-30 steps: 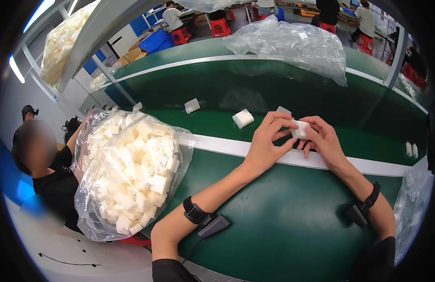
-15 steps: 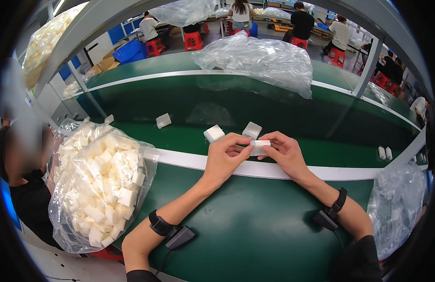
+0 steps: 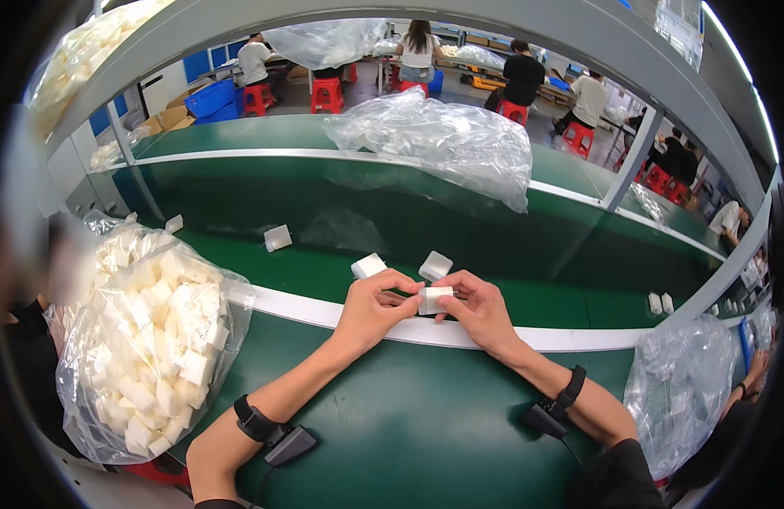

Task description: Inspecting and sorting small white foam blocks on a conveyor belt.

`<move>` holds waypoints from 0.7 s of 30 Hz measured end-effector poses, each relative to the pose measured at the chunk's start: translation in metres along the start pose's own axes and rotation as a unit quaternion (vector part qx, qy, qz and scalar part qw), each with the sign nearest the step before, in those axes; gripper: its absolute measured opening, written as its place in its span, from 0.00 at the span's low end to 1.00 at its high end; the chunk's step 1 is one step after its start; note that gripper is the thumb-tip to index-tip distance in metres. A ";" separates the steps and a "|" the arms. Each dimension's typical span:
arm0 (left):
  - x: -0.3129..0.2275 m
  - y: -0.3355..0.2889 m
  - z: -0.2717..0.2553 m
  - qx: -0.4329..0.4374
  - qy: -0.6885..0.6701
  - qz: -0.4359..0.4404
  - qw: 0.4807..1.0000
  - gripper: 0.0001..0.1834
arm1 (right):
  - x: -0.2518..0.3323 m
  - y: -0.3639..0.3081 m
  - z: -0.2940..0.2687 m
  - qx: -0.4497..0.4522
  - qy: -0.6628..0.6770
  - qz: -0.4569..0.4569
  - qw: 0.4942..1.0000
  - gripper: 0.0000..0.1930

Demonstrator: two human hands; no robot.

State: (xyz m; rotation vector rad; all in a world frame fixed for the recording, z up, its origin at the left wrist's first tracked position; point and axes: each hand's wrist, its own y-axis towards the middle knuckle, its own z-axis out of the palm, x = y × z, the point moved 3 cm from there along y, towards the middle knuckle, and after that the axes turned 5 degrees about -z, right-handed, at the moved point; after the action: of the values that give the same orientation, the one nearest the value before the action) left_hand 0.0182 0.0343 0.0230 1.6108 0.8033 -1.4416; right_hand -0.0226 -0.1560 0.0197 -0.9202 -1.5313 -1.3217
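My left hand and my right hand meet above the white front rail, pinching a small white block-shaped piece between them from its two ends. Fingers hide part of the piece. Just beyond my hands, two similar pieces lie on the green belt: one white block by my left fingers and another block straight behind the held one. Farther left on the belt are a third white block and a smaller-looking one.
A clear bag full of off-white blocks stands at the left. Crumpled clear plastic bags lie at the right and on the far ledge. Grey frame posts rise beyond the belt. People sit nearby and behind on red stools.
The whole view has swung, so the scene sits further left and lower. Both hands still pinch the white piece, with little visible change in their grip.
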 end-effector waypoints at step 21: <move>-0.003 -0.005 0.002 0.155 -0.034 0.053 0.986 0.25 | 0.014 -0.008 0.004 0.056 0.037 -0.039 0.997 0.25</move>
State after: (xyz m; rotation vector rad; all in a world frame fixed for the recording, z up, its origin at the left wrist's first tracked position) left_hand 0.0122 0.0355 0.0254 1.7939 0.4616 -1.5937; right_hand -0.0355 -0.1535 0.0304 -0.7389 -1.5818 -1.2961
